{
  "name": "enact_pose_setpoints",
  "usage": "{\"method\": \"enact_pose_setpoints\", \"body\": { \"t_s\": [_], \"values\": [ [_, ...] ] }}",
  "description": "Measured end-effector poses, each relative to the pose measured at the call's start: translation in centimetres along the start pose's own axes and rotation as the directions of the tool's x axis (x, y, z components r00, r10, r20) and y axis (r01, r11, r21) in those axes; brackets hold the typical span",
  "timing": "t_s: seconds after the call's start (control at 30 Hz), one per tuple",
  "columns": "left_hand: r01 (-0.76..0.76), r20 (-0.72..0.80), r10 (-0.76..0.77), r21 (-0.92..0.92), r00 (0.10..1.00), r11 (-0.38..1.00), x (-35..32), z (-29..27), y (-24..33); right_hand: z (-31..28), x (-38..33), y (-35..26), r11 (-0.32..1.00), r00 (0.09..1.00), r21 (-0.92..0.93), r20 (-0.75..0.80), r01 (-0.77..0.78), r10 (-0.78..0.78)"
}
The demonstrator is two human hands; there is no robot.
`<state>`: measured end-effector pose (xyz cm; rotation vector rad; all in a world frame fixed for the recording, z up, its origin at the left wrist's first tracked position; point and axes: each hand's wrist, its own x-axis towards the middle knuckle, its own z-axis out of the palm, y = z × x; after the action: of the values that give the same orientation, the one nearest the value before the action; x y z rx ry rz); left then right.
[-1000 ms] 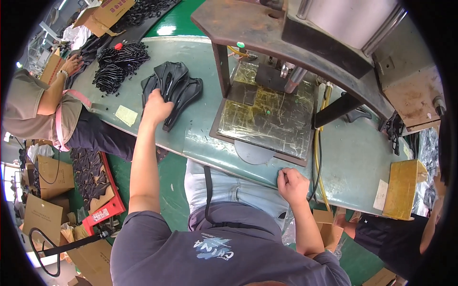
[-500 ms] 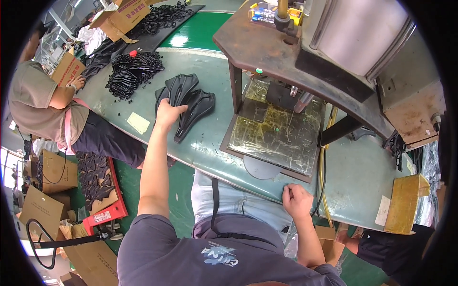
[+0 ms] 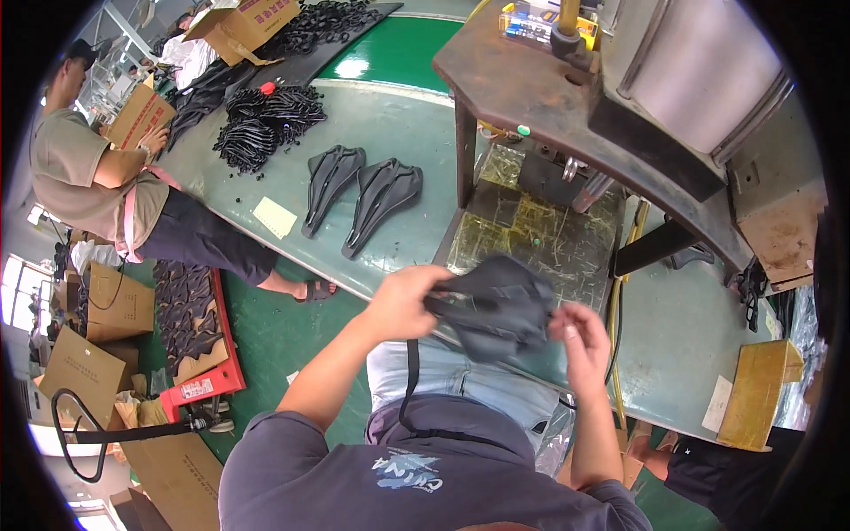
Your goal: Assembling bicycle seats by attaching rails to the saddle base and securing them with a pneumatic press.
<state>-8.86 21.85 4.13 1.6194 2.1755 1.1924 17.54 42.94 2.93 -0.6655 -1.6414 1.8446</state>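
A black bicycle saddle (image 3: 500, 305), blurred by motion, is held up in front of me at the bench edge. My left hand (image 3: 409, 301) is closed around its narrow nose. At its wide end, the curled fingers of my right hand (image 3: 582, 341) pinch the rim. Two more black saddles, one on the left (image 3: 334, 181) and one beside it (image 3: 386, 199), lie side by side on the green-grey bench (image 3: 292, 252). Behind the held saddle is the press's base plate (image 3: 496, 221), marked with yellowish tape and scratches.
A heavy press (image 3: 567, 97) stands at the right over its plate. Small black parts (image 3: 266, 124) are heaped at the back left, near a yellowish paper (image 3: 274, 217). A co-worker (image 3: 97, 168) stands at the left by a carton (image 3: 142, 117). A yellow box (image 3: 748, 394) sits far right.
My left hand has lifted a saddle off the group on the bench and brought it right and nearer. My right hand has risen from the bench edge to the saddle's wide end.
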Motion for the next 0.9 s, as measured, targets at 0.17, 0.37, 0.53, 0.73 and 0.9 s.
{"method": "enact_pose_setpoints", "body": {
  "t_s": [0.17, 0.37, 0.53, 0.73, 0.9],
  "values": [
    [-0.493, 0.287, 0.453, 0.083, 0.844, 0.866, 5.1, 2.1, 2.1, 2.0, 3.2, -5.0, 0.490, 0.666, -0.485, 0.675, 0.725, -0.317],
    [-0.691, 0.528, 0.592, -0.014, 0.609, 0.723, 10.0, 4.0, 2.4, 1.2, 1.6, -1.9, 0.442, 0.709, -0.561, 0.620, 0.700, -0.335],
    [-0.665, 0.407, 0.548, 0.244, 0.731, 0.706, 14.2, 5.5, 4.5, 0.6, 2.8, 0.0, 0.408, 0.782, -0.682, 0.422, 0.607, -0.458],
    [0.168, -0.087, -0.203, -0.304, 0.975, 0.938, 12.1, 10.4, 3.0, 1.1, 8.0, 1.8, 0.462, 0.856, -0.818, 0.071, 0.344, -0.512],
    [0.054, -0.222, -0.044, 0.039, 0.974, 0.998, 13.1, 13.3, 3.0, 1.8, 11.4, 2.4, 0.520, 0.794, -0.778, -0.045, 0.353, -0.606]
  ]
}}
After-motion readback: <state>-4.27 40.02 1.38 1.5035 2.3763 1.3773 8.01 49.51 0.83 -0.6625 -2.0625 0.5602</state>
